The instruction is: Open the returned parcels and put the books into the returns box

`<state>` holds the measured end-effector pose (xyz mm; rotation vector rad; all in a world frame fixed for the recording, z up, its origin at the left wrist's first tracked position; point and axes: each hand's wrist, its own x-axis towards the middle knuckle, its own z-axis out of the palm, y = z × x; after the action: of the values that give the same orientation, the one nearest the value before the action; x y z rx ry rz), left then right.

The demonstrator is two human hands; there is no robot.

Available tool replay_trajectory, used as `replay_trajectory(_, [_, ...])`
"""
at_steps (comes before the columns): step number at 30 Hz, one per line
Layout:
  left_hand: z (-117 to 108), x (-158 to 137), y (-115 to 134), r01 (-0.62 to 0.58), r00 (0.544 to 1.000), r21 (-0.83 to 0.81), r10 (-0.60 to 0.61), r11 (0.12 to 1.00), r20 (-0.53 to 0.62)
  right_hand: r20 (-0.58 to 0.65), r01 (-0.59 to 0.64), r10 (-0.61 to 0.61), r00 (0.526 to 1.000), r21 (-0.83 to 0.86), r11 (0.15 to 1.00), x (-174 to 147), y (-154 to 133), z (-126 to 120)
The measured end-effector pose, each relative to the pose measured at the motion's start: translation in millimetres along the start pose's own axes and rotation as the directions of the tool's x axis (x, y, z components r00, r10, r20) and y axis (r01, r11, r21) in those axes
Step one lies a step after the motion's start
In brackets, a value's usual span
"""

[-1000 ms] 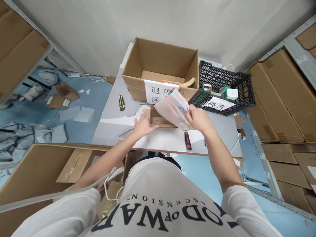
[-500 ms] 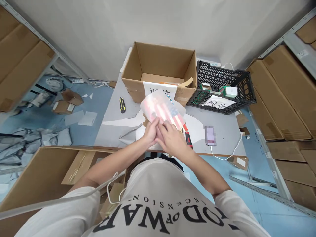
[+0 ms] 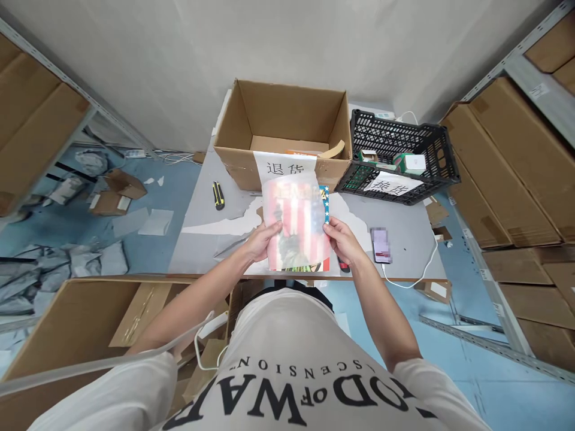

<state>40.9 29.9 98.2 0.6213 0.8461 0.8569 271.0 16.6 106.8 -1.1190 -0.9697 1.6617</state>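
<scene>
Between my two hands is a flat printed sheet or booklet with red and white stripes, white stars on blue and a dark green statue figure. A milky translucent sleeve covers most of it, and the printed right and bottom edges stick out. My left hand grips its left edge, thumb on top. On the right edge my right hand pinches it near the starred border. A red and black utility knife lies partly hidden by my right hand. Farther left on the table rests a yellow and black utility knife.
An open cardboard box with a labelled front stands behind the sheet. To its right is a black plastic crate holding small boxes. A phone with a white cable lies at the right. Shelves of cartons flank the table.
The sleeved sheet has turned from tilted to nearly upright and faces me flat. My hands have moved apart from its lower corner to its opposite side edges.
</scene>
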Motion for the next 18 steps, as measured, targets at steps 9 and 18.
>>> replay_trajectory(9, [-8, -3, 17, -0.091, 0.994, 0.089, 0.096, 0.992, -0.048, -0.128, 0.02, -0.022, 0.992, -0.016, 1.0, -2, 2, 8])
replay_trajectory(18, [-164, 2, 29, 0.082, 0.801, 0.44, 0.204, 0.894, -0.563, -0.21, 0.042, -0.048, 0.977, -0.032, 0.999, -4, 4, -21])
